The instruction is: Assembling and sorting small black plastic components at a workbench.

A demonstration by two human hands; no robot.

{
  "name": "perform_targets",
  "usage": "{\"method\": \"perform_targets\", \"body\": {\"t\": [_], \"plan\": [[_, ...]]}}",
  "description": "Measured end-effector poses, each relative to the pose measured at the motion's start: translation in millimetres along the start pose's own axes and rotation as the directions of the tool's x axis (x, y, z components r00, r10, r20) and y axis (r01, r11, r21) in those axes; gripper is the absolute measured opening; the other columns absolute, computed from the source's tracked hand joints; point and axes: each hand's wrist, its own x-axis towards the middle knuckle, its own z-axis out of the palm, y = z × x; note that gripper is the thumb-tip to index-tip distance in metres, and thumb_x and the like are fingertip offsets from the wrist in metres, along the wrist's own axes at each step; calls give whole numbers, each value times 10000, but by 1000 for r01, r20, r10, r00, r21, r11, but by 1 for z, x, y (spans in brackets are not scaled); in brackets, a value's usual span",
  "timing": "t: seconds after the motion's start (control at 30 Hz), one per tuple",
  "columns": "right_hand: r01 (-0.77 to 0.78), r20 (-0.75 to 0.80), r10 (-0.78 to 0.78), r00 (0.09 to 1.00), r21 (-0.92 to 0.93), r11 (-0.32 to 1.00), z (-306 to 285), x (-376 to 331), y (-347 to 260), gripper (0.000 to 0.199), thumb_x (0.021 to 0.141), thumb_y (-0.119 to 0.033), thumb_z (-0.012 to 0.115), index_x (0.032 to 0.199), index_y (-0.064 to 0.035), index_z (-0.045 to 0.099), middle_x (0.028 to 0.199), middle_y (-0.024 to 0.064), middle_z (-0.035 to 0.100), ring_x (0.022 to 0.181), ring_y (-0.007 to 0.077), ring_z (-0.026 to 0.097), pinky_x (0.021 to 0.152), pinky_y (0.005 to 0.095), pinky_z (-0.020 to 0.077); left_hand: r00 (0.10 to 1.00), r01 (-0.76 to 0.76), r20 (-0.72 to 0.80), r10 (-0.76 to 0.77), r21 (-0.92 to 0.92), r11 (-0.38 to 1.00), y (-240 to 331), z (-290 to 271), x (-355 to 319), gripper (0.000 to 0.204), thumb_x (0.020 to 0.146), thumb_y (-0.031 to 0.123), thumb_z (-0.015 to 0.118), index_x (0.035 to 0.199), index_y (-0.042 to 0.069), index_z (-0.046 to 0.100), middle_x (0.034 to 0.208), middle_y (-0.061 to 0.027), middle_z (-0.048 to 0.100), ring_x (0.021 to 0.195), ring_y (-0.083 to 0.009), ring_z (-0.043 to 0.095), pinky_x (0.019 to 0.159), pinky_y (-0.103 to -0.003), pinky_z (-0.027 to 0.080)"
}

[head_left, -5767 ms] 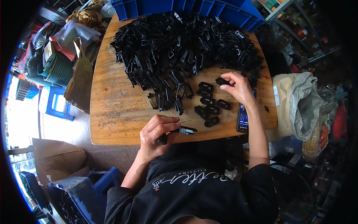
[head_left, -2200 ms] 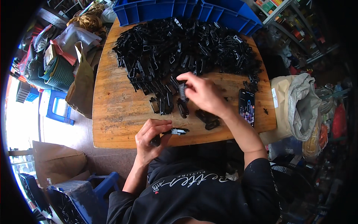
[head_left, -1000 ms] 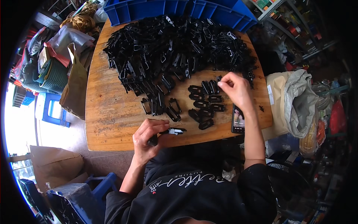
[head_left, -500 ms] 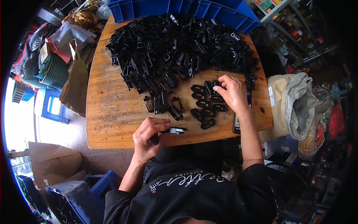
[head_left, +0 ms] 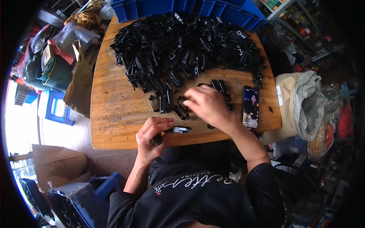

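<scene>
A: Left hand (head_left: 152,138), first.

B: At the near edge of the worn wooden counter (head_left: 114,114), left of its middle. Fingers curled shut around a black-handled piece with a pale metallic tip (head_left: 180,129); its kind is unclear. Tip points right. Held low, I judge, so it stays ready without blocking the parts.

A: And the right hand (head_left: 207,104)?

B: Above the counter's middle, blurred, knuckles up, fingers bent toward the left. Cannot tell whether they pinch anything. Just beside the fingertips lie a few open black plastic frames (head_left: 181,110), between the near edge and the big heap.

A: The heap?

B: A tangled heap of black plastic parts (head_left: 182,49), spread along the far edge. Ribbed blue plastic crates (head_left: 156,10) stand behind it, probably serving as a back wall.

A: Anything kept separate?

B: Yes: a small group of narrow black plastic pieces (head_left: 220,85), right of the middle, upper ones side by side, the rest partly hidden by the right hand and forearm. Set apart, likely, so they don't mix with the heap.

A: Right edge?

B: A black smartphone (head_left: 251,110), lit screen up, presumably placed for glancing at. Beyond it, a small black fragment (head_left: 270,109).
</scene>
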Motion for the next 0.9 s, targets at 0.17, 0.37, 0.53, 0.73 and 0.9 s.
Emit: {"method": "perform_targets", "body": {"t": [0.17,0.37,0.53,0.73,0.9], "plan": [[124,-209,-136,968,-70,990,12,16,12,220,729,-38,653,935,-37,576,773,81,612,741,227,584,660,339,475,999,-13,-32,14,31,999,1,-2,0,276,625,-99,649,886,-20,604,904,-166,631,824,-246,614,708,-295,483],[-93,-342,-26,939,-326,941,-47,6,67,169,750,-16,616,918,-32,611,805,101,620,778,242,578,670,337,465,999,0,-44,2,31,1000,-1,-4,-2,278,624,-89,645,889,-14,605,904,-160,632,827,-241,616,722,-305,483],[-316,-261,273,926,-140,938,-57,-27,120,113,777,-45,593,886,-22,606,795,102,625,749,252,605,664,329,476,1000,6,-6,-5,14,1000,-4,3,-1,275,628,-89,647,888,-10,604,896,-156,631,832,-246,618,722,-306,486],[-721,-186,711,678,-351,597,-102,-54,158,130,734,-164,665,809,-58,656,810,143,641,798,311,612,700,373,474,1000,-11,3,11,41,999,-2,5,2,273,633,-97,647,887,-9,602,899,-157,632,823,-244,618,715,-301,487],[-695,-252,654,713,-379,611,-99,-62,166,133,715,-183,675,781,-69,657,705,110,638,686,275,617,633,357,470,1000,-13,13,12,28,1000,2,10,6,277,634,-97,649,891,-6,603,898,-155,631,821,-241,619,710,-299,489]]}}
